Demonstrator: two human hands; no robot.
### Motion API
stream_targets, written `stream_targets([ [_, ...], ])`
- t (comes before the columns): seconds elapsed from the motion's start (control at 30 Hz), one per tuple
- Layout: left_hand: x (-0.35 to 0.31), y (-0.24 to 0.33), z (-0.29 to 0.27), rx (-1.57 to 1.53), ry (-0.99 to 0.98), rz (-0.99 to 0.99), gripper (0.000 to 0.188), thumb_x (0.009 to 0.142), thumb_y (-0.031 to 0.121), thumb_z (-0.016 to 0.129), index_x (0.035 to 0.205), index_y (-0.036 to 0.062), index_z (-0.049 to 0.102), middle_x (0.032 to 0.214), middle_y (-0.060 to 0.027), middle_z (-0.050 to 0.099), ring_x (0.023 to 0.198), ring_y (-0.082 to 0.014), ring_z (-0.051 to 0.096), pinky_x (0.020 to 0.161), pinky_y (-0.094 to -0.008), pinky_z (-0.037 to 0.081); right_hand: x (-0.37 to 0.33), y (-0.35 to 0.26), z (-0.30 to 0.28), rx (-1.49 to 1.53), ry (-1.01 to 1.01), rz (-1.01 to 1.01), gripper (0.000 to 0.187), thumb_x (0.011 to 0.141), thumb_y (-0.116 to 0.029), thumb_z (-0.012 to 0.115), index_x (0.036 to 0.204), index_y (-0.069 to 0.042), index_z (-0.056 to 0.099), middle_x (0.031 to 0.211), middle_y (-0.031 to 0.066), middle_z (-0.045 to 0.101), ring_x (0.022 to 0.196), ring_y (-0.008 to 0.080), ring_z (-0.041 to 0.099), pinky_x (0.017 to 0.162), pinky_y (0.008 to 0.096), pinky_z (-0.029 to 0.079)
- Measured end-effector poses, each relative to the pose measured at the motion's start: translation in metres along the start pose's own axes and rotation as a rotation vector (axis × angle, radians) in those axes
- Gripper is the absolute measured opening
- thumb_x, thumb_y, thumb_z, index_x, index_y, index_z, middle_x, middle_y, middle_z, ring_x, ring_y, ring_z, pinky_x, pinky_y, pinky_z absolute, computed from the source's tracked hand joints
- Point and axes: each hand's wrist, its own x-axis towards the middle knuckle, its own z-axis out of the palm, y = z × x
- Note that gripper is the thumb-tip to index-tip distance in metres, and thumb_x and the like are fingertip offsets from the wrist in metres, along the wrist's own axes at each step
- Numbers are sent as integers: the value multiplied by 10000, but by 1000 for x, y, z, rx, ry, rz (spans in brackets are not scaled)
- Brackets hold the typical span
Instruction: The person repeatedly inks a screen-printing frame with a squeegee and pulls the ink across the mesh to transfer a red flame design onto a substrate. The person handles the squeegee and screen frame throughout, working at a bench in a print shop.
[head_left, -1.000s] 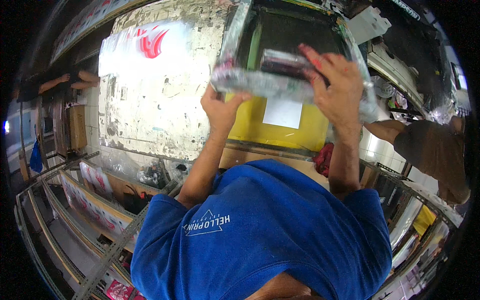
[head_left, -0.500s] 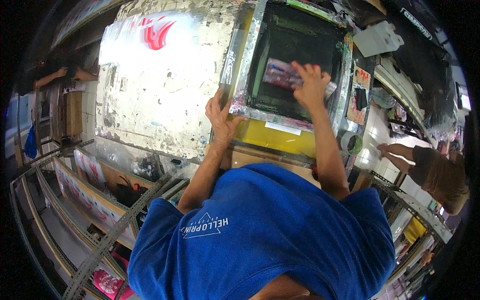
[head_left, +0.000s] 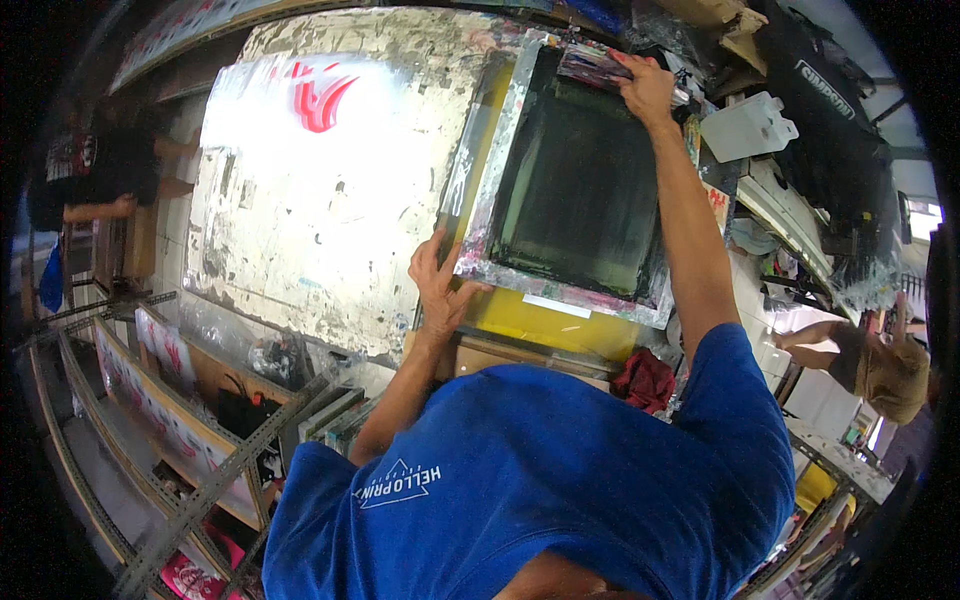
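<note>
My right hand is closed around a paint-stained squeegee at the far end of a printing screen. Dark mesh fills the screen's ink-smeared frame, which lies over a yellow base. At the frame's near left corner rests my left hand, its fingers and thumb spread along the two edges. Left of the screen, a white sheet with a red printed shape lies on a worn, blotched white board. My right hand hides part of the squeegee.
A white plastic jug stands right of the screen. Near its front right lies a dark red cloth. Metal racks with printed panels are at lower left. One person is at the right, another at the left.
My right hand has carried the squeegee from the middle of the mesh to the screen's far end, its arm stretching out. My left hand stays at the corner. The view has shifted slightly.
</note>
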Motion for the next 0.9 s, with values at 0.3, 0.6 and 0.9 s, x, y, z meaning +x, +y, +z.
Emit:
stream_targets([
  [0.3, -5, 7, -4, -92, -66, -168, 647, 725, 275, 804, 1287, 7, 628, 1281, -198, 579, 1246, -354, 447, 1079, -450, 281, -27, -29, -43, 308, -17, 282, 470, 803, -260, 726, 1267, -312, 677, 1134, 111, 719, 1028, 325, 686, 890, 422, 540],
  [0.6, 31, 36, -8, -298, 245, -43, 417, 753, 69, 771, 1147, -19, 668, 1225, -179, 561, 1162, -328, 501, 1033, -422, 371, -155, -161, -205, 329, -203, 245, 543, 756, -118, 702, 1274, -279, 672, 1037, 98, 717, 938, 331, 672, 820, 449, 520],
  [0.9, 135, 102, -32, -781, 332, -77, 492, 953, 55, 602, 1400, -67, 436, 1306, -176, 540, 1212, -263, 497, 1060, -370, 377, -111, -167, -275, 104, 368, -105, 441, 740, -351, 734, 1148, -186, 707, 803, 48, 554, 769, 241, 553, 727, 394, 376],
])
